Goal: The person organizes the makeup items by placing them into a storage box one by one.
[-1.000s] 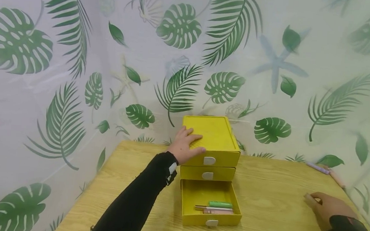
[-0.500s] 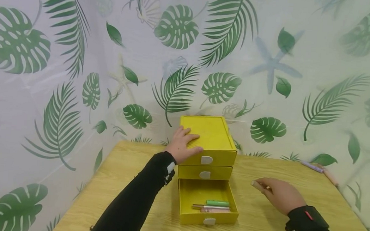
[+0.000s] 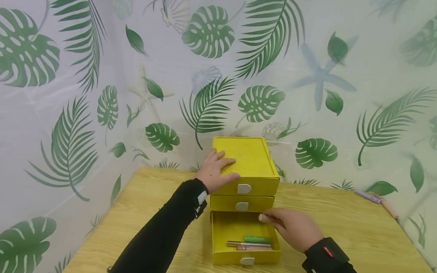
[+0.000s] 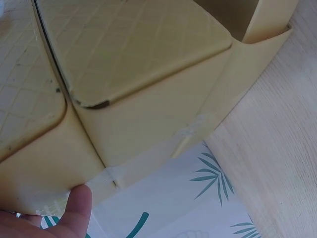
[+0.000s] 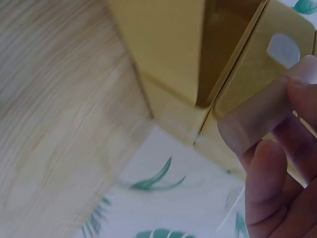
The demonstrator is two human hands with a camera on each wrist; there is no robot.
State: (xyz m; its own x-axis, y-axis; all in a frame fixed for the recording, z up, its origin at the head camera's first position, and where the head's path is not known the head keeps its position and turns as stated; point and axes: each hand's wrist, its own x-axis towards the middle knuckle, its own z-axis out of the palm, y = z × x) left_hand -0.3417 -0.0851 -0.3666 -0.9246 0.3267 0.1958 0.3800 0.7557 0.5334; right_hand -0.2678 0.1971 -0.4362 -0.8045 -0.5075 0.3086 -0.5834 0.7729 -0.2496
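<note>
A yellow unit of three stacked drawers [image 3: 245, 155] stands on the table in the head view, its bottom drawer [image 3: 229, 261] pulled out. My left hand [image 3: 216, 172] rests with fingers spread on the top and left edge of the unit. Above the right side of the open drawer, my right hand [image 3: 293, 228] pinches a pale beige cylinder [image 5: 257, 116] between thumb and fingers. Most of that cylinder is hidden in the head view. Inside the drawer lie a green marker [image 3: 257, 239], thin sticks [image 3: 234, 243] and a pink pen-like item [image 3: 253, 248].
A purple pen [image 3: 366, 196] and a pink pen [image 3: 389, 208] lie by the right back edge of the wooden table [image 3: 333, 218]. A leaf-patterned sheet [image 3: 224, 49] hangs behind and to the left. White tabs [image 3: 243, 189] front the drawers.
My right hand has moved left from the table's right side to over the open drawer, carrying the pale cylinder. The left hand stays on the unit.
</note>
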